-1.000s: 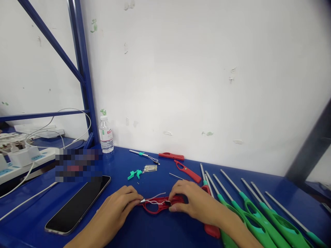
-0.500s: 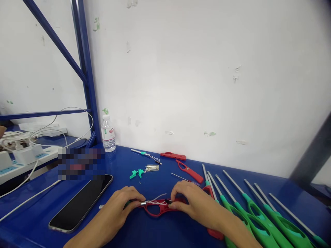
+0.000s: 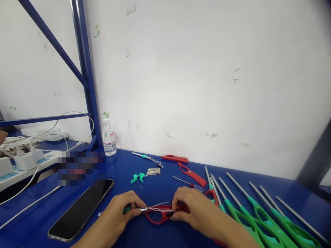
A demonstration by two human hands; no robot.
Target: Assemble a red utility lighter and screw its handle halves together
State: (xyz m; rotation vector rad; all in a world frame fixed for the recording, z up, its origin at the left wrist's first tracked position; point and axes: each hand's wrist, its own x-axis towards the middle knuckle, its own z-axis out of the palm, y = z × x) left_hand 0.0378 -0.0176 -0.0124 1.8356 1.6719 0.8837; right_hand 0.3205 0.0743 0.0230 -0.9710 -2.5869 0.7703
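The left hand [image 3: 128, 206] had thumb and fingertips drawn together on a metal tube [image 3: 143, 209] at the left end of the red casing [image 3: 164, 216], while the right hand [image 3: 190, 208] was pinched closed on a small black piece [image 3: 170, 214] toward the casing's right, white wires [image 3: 157, 209] running between the two grips. The casing itself sat between the hands, over the blue table [image 3: 152, 239]. Beyond the casing lay green plastic bits [image 3: 141, 177] and a clear tank [image 3: 154, 171], with a phone [image 3: 81, 210] well to its left and green-handled lighters [image 3: 280, 229] fanned out to its right.
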